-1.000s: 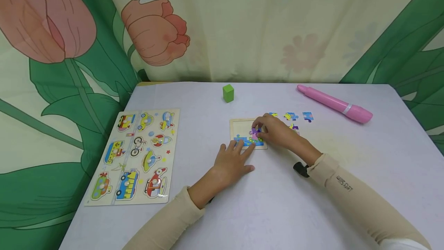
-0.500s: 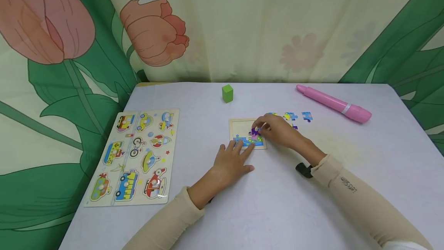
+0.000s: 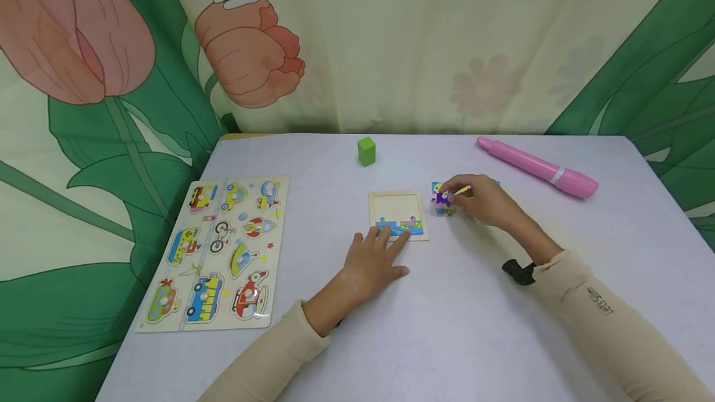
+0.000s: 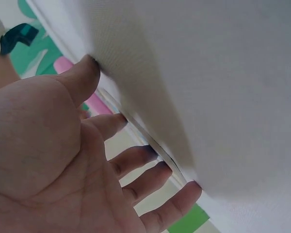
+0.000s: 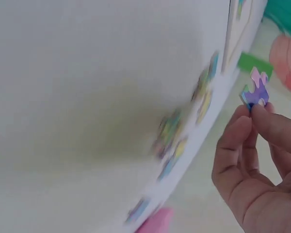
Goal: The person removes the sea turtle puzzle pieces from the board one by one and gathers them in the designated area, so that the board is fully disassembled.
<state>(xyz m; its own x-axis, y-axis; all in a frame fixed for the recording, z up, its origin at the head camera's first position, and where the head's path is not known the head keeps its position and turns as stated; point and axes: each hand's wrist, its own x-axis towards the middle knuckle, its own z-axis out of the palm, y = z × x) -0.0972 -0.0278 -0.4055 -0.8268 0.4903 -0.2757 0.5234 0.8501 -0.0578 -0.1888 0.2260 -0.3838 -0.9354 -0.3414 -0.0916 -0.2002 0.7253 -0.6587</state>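
My right hand (image 3: 485,200) pinches a purple and pink jigsaw piece (image 5: 257,92) between thumb and fingers, raised off the table in the right wrist view. In the head view it is just right of a small wooden puzzle tray (image 3: 394,206). Joined blue, green and pink pieces (image 3: 395,226) line the tray's bottom edge; the bare wood above them shows. My left hand (image 3: 373,265) lies with fingers spread, fingertips at the tray's near edge. Loose jigsaw pieces (image 5: 169,131) lie on the table by the right hand, which partly hides them in the head view.
A larger vehicle puzzle board (image 3: 218,253) lies at the left of the white table (image 3: 447,340). A green block (image 3: 366,151) stands toward the back, and a thick pink marker-shaped object (image 3: 539,167) lies at the back right. A printed curtain (image 3: 402,42) hangs behind.
My right hand has lifted the purple piece off the tray's right side and carried it rightward over the loose pieces. The left hand has stayed at the tray's near edge.
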